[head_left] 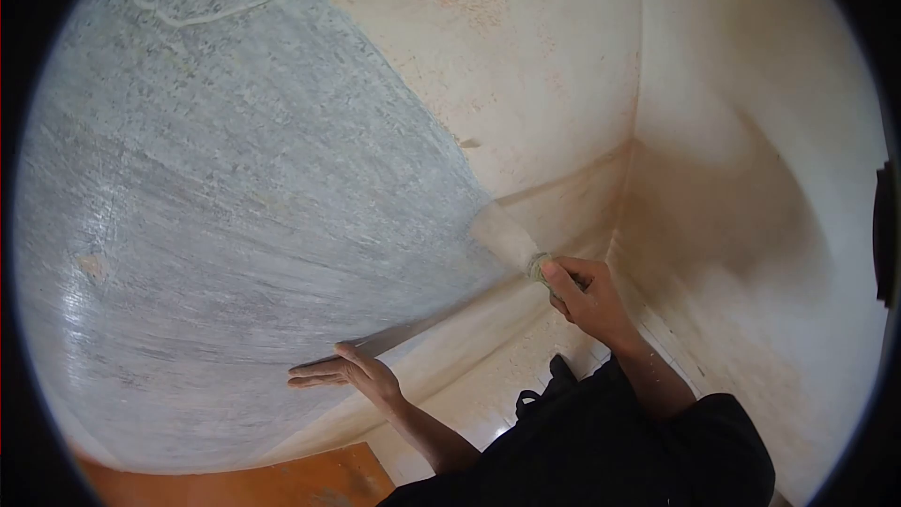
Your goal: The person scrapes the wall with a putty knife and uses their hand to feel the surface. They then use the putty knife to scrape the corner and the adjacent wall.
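A wall (pixel 282 188) fills much of the view, with a grey, streaked, damp-looking coat over its left part and bare cream plaster (pixel 535 66) at upper right. My right hand (pixel 584 293) is closed round what looks like a scraper (pixel 509 233). Its pale flat blade widens toward the grey coat's right edge, and a rough greenish part shows beside my thumb. The rest of its handle is hidden in my fist. Lower left, my left hand (pixel 361 376) has its fingers stretched out against the grey surface, holding nothing.
A second cream wall (pixel 741 188) meets this one at a corner on the right and carries a dark shadow. Below are pale floor tiles (pixel 450 422) and an orange-brown surface (pixel 282 479) at lower left. A dark object (pixel 884 235) sits at the right edge.
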`<control>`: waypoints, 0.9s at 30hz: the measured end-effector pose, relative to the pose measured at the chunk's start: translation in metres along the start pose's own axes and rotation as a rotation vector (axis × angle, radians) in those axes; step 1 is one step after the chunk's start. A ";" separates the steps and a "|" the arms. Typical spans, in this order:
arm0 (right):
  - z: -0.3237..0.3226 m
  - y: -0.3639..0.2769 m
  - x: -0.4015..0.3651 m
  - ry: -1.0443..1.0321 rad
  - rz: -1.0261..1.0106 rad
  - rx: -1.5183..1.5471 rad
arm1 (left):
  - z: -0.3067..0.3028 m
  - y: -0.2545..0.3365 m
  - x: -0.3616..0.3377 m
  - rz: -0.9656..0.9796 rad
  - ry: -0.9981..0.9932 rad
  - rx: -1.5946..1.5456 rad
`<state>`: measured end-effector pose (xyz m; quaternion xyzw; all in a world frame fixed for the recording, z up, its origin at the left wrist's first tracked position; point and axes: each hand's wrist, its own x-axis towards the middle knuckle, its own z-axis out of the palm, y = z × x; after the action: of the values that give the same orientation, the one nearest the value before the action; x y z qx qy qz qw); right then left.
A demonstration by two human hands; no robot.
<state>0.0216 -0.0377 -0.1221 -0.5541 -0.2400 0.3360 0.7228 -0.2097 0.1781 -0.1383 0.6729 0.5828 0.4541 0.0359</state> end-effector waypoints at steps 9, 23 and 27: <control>0.012 -0.024 0.004 -0.007 -0.039 0.006 | -0.002 0.004 -0.002 -0.008 0.000 -0.029; 0.012 -0.027 -0.004 0.025 0.028 0.029 | 0.001 0.000 -0.001 -0.003 -0.005 -0.034; 0.018 -0.046 0.000 0.036 -0.051 0.016 | -0.001 0.005 -0.004 0.008 0.019 -0.034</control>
<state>0.0181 -0.0335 -0.0733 -0.5479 -0.2386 0.3094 0.7397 -0.2065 0.1732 -0.1370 0.6703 0.5727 0.4703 0.0399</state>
